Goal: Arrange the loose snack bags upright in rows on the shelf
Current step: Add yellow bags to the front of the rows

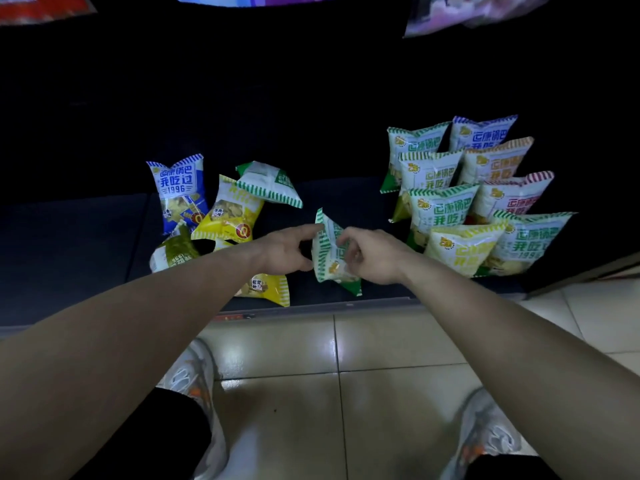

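Note:
A green-striped snack bag is held between both hands above the dark shelf. My left hand pinches its left edge and my right hand grips its right side. To the left lies a loose pile: a blue bag, a yellow bag, a green-and-white bag tipped on top, an olive bag and another yellow bag partly under my left forearm. On the right, several bags stand upright in two rows.
The shelf's front lip runs across just above the tiled floor. My two shoes stand on the tiles. Blurred packages hang overhead. The shelf's right wall borders the rows.

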The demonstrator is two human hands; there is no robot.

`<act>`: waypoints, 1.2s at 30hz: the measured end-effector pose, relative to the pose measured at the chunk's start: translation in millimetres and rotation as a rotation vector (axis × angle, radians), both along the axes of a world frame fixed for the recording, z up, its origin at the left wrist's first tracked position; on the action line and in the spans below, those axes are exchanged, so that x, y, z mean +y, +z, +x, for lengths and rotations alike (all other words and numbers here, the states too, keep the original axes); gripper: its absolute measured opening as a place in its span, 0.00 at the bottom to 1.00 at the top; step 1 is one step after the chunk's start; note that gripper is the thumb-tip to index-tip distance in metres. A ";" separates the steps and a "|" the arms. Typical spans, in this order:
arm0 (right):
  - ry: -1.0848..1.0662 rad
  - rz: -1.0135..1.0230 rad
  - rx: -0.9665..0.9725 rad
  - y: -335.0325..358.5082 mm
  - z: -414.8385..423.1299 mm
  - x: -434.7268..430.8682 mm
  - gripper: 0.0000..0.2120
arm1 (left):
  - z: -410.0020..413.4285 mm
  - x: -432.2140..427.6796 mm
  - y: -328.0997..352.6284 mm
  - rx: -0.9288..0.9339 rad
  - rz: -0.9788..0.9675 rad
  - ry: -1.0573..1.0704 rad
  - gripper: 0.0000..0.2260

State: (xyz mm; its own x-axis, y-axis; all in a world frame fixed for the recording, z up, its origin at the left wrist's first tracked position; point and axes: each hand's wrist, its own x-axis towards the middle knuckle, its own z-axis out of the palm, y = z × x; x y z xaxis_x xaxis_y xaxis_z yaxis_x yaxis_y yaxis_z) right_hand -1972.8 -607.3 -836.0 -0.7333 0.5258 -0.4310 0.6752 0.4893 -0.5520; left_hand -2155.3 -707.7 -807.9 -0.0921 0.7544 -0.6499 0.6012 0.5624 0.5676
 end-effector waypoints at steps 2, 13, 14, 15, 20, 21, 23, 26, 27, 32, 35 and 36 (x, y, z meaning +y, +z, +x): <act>0.027 0.062 -0.019 -3.5 -2.8 -0.6 0.21 | 2.1 5.1 -3.1 -0.016 0.016 0.002 0.37; 0.032 0.172 -0.214 -29.1 -14.8 40.0 0.48 | 6.8 20.6 -22.2 -0.024 0.012 0.040 0.36; 0.058 0.173 -0.244 -34.7 -15.1 41.9 0.47 | 3.6 19.0 -23.5 0.016 0.002 0.033 0.36; 0.079 0.183 -0.268 -40.5 -15.4 43.2 0.46 | -0.2 16.7 -25.1 0.055 -0.010 0.026 0.36; 0.185 0.234 -0.305 -55.7 -21.3 47.3 0.44 | -17.4 5.1 -26.6 0.164 -0.044 0.025 0.34; 0.189 0.224 -0.297 -56.2 -23.8 48.1 0.45 | -20.5 2.9 -25.8 0.181 -0.044 0.024 0.33; 0.170 0.189 -0.304 -56.1 -28.5 47.2 0.52 | -26.8 -1.2 -25.4 0.208 -0.049 0.025 0.33; 0.204 0.249 -0.400 -57.6 -33.4 40.9 0.56 | -34.5 -5.3 -25.4 0.241 -0.063 -0.002 0.33; 0.213 0.263 -0.417 -58.9 -34.0 38.5 0.54 | -36.3 -6.6 -25.6 0.250 -0.067 -0.013 0.33; 0.162 0.174 -0.344 -59.3 -33.9 28.7 0.46 | -39.0 -11.9 -22.6 0.262 -0.070 -0.044 0.34; 0.137 0.223 -0.309 -52.0 -29.8 22.9 0.44 | -40.7 -11.4 -17.0 0.263 -0.058 -0.041 0.36; 0.119 0.237 -0.283 -47.2 -27.5 21.7 0.45 | -41.5 -11.0 -14.1 0.259 -0.053 -0.036 0.37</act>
